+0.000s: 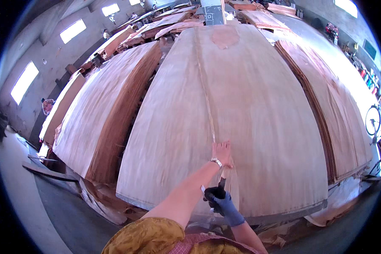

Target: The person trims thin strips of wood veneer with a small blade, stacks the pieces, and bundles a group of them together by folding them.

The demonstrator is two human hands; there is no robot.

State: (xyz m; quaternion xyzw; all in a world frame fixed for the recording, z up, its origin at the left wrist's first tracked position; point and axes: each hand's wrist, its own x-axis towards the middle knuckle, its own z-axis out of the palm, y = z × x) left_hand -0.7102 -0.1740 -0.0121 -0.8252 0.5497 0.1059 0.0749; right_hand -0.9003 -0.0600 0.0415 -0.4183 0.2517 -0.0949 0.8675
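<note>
Head view: a pale wood sheet (275, 110) is showing a long seam (207, 93)

Left of the sheet a brown-edged stack (125, 110) is lying; right of it, another stack (340, 127). On the sheet's near part, the bare left hand (222, 153) is resting at the seam, fingers curling; whether it is pinching anything, I cannot tell. Closer to the sheet's front edge, the gloved right hand (221, 201) is grasping a dark tool (222, 183). Uneven pressure could send the tool slipping, nicking the left hand or splitting the sheet.
</note>
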